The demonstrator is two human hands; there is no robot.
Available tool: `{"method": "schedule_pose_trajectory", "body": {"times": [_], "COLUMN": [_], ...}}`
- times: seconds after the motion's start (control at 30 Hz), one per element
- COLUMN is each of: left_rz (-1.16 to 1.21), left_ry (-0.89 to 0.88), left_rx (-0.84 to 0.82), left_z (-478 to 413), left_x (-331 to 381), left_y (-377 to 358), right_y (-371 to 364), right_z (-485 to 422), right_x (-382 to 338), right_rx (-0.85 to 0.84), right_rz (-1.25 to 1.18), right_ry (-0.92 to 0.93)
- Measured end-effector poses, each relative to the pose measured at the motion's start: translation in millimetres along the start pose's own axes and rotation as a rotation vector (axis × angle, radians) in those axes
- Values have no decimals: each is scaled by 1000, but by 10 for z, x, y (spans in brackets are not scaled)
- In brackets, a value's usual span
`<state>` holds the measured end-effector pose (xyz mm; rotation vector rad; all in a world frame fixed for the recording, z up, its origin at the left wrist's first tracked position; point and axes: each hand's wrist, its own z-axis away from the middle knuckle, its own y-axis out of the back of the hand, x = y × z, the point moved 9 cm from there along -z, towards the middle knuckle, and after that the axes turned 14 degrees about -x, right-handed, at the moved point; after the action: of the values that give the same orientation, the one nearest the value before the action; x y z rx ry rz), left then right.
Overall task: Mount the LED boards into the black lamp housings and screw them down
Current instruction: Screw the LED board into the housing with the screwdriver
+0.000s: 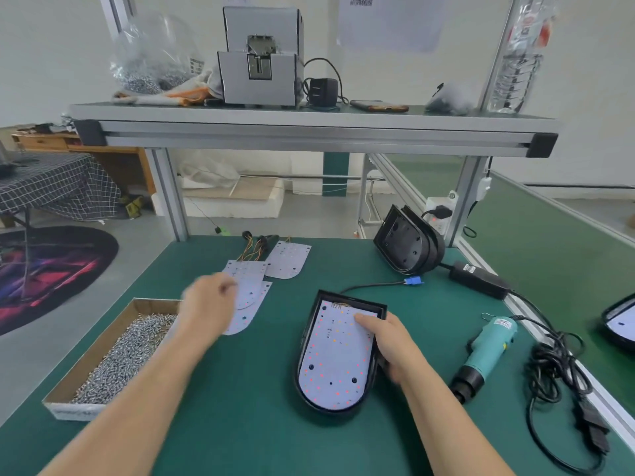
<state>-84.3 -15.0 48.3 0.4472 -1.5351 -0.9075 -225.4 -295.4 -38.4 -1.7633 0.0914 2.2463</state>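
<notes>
A black lamp housing (302, 341) lies flat on the green mat, with a white LED board (335, 352) seated inside it. My right hand (388, 345) grips the housing's right rim, its thumb pressing on the board's upper part. My left hand (209, 304), blurred and with its fingers loosely curled, hovers over a stack of loose LED boards (251, 293); it holds nothing that I can see. Another loose board (288, 259) lies behind the stack. Two more empty housings (409, 243) stand on edge at the back right.
A cardboard box of screws (120, 352) sits at the left. A teal electric screwdriver (486, 352) lies at the right with its black cord and power brick (479, 280). A blue connector (412, 281) lies behind the housing. Another housing with a board (620, 321) shows at the right edge.
</notes>
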Motion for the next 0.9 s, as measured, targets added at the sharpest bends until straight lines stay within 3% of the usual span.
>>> {"method": "schedule_pose_trajectory", "body": {"times": [0.07, 0.17, 0.27, 0.47, 0.63, 0.8, 0.9], "left_rz": [-305, -558, -637, -550, -379, -479, -493], "left_ry": [151, 389, 407, 281, 303, 257, 222], "left_rx": [106, -28, -130, -43, 47, 60, 167], "left_z": [-58, -58, -58, -87, -2, 9, 57], "left_x": [-438, -1088, -1368, -1331, -1349, -1312, -1208], "left_y": [429, 610, 544, 525, 587, 586, 667], "right_y": [-6, -16, -8, -13, -4, -12, -17], "right_z": [-13, -36, -63, -57, -41, -41, -63], "right_x": [22, 40, 50, 34, 29, 28, 24], "right_rx": [27, 48, 56, 55, 63, 63, 50], "right_rz": [30, 41, 52, 81, 108, 125, 143], "right_ry": [-12, -22, -21, -23, -46, -48, -62]}}
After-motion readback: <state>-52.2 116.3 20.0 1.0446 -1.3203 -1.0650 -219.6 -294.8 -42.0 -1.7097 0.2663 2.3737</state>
